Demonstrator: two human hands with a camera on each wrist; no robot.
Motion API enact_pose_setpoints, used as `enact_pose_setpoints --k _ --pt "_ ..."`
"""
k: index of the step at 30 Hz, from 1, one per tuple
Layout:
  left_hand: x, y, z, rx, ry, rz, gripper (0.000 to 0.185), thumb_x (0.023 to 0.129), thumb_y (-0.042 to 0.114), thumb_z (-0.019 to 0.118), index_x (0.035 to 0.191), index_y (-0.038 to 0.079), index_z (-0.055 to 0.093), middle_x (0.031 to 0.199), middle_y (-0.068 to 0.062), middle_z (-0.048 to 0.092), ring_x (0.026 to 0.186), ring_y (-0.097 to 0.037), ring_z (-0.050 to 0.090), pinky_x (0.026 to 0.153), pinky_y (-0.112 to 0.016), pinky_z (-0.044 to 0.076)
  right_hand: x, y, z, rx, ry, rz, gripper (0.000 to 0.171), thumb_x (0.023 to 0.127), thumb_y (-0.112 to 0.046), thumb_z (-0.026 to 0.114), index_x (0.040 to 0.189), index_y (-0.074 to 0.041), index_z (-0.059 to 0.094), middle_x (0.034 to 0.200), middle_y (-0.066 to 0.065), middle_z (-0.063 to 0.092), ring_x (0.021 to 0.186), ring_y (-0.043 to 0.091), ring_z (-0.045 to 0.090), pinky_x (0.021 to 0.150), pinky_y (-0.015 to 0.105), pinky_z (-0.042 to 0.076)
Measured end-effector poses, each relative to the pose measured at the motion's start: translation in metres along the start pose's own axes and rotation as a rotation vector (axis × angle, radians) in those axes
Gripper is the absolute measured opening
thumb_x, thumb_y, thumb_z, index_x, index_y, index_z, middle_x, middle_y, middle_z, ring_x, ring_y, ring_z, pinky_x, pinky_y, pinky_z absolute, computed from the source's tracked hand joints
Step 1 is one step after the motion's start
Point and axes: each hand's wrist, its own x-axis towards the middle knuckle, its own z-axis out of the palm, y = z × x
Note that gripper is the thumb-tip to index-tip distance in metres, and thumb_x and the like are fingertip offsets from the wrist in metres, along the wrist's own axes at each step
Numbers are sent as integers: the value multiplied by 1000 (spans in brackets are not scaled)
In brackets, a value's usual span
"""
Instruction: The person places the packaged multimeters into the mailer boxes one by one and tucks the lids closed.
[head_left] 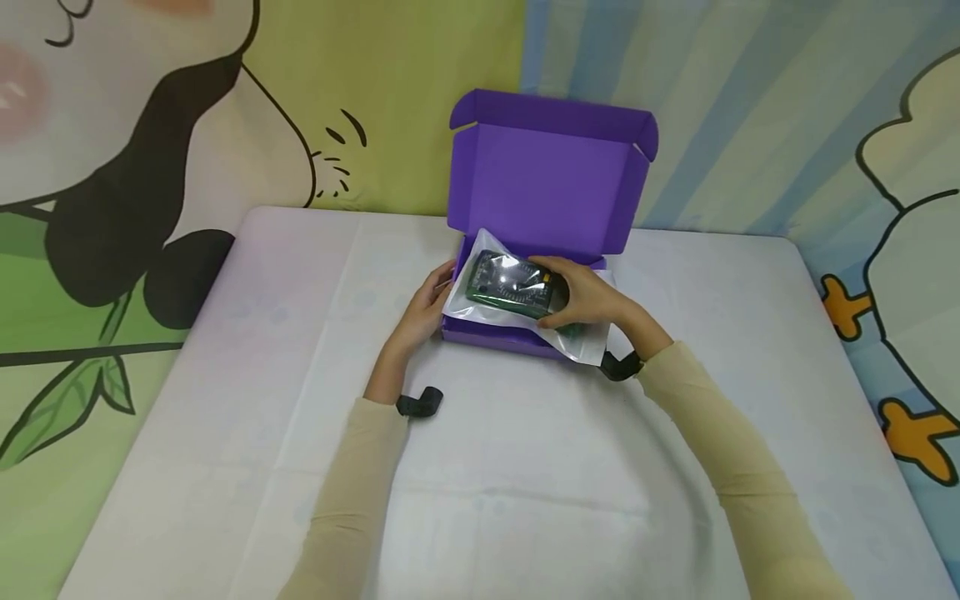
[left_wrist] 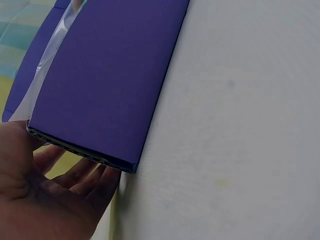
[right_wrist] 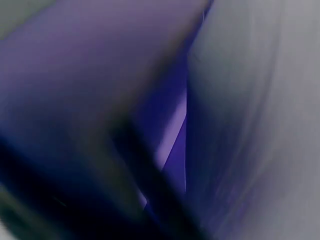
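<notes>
The left hand [head_left: 420, 312] lay against the left end wall of the open purple corrugated-cardboard mailer box [head_left: 525, 337], its fingers straight and relaxed along the cardboard and curled round nothing. The left wrist view showed those fingers [left_wrist: 82, 175] spread just under the box's cut corrugated edge, on the white cloth-covered table [head_left: 262, 333]. That flat bracing looked right for the step in hand, which appeared to be seating the bagged part in the box: a steady palm on the wall should keep the light box from sliding.

In the middle, the green circuit board sealed in a clear plastic bag [head_left: 510, 283] lay tilted across the box's opening, with the bag's edges hanging over the front wall. It would go better lowered level, with the loose plastic tucked inside so that the upright purple lid [head_left: 551, 179] could fold down without catching it.

To the right, the right hand [head_left: 581, 296] gripped the board's right end through the bag, fingers on top and thumb at the near side. A light hold on the board's edges seemed wiser than pressing on its face.

The box's floor was hidden under the bag, so whether the board touched it could not be told. Glare on the plastic blurred the board's parts. The right wrist view was a dark purple smear and showed nothing usable.
</notes>
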Motion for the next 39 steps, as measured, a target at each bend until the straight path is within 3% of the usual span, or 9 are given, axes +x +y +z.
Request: enact_pose_setpoints --k 4,11,15,21,25,33,39 --pt "-1 3 1 17 -4 -16 48 105 6 38 152 2 28 152 -23 34 140 -37 34 115 -45 32 3 4 -3 4 -24 -4 98 69 -22 88 149 -1 35 147 20 42 136 35 38 114 51 29" --pt "-11 31 3 44 -28 -38 49 104 4 37 151 -5 25 151 -29 31 140 -42 32 116 -48 29 3 7 -5 1 -53 -3 98 71 -22 87 150 -2 34 149 20 39 139 36 34 115 52 27" --pt "-9 24 3 39 -20 -33 49 104 6 38 151 -5 25 151 -28 32 140 -42 32 116 -49 29 2 9 -5 3 -63 -2 97 71 -22 87 150 -2 33 150 20 38 140 36 33 116 52 26" --pt "-3 3 2 57 6 -54 49 105 13 39 153 7 28 152 -19 35 141 -33 35 116 -44 31 4 14 -1 11 -49 -23 97 70 -21 86 150 -2 34 149 20 40 138 36 35 115 52 28" --pt "-2 1 1 43 30 -45 49 105 14 40 152 8 30 152 -18 36 140 -33 36 115 -46 32 7 17 2 18 -37 -46 96 70 -21 84 150 -3 33 149 20 41 137 36 36 113 55 28" --pt "-2 0 -1 18 38 -69 48 105 14 42 152 10 33 151 -18 38 138 -34 38 113 -47 36 9 20 4 -19 -70 -38 95 75 -24 79 153 -5 28 153 20 34 142 37 27 117 57 8" --pt "-1 0 2 13 33 -59 49 104 15 44 152 10 34 151 -18 38 138 -33 39 113 -44 35 8 31 10 -60 -76 -41 93 72 -16 80 150 -5 32 151 19 37 139 36 31 114 59 7"
